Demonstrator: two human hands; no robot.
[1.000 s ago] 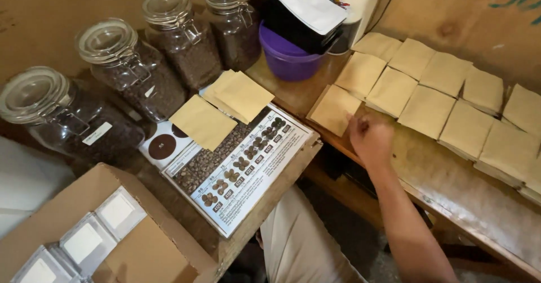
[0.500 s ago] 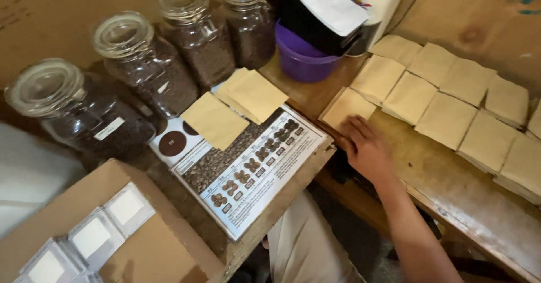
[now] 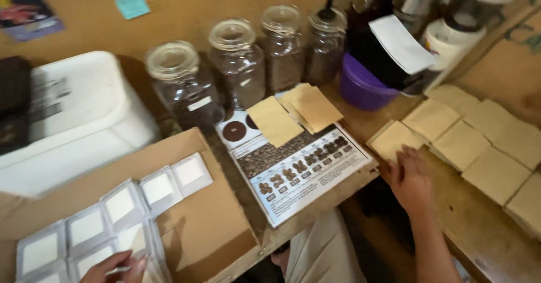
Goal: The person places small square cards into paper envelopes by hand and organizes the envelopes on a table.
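Overhead, from the head camera, the right hand (image 3: 410, 177) is seen laid flat, fingers spread and gripping nothing, with its fingertips touching the nearest tan paper pouch (image 3: 395, 138) at the end of a row of overlapping pouches (image 3: 479, 147) fanned along the wooden bench (image 3: 479, 232), seemingly so each edge can be reached. At the lower edge, the left hand (image 3: 115, 267) is only partly shown; its fingers are curled on a white sachet (image 3: 132, 241) among those packed in the open cardboard box (image 3: 208, 221). Two loose pouches (image 3: 293, 114) lie on a printed bean chart (image 3: 298, 170) before four glass jars (image 3: 236, 69).
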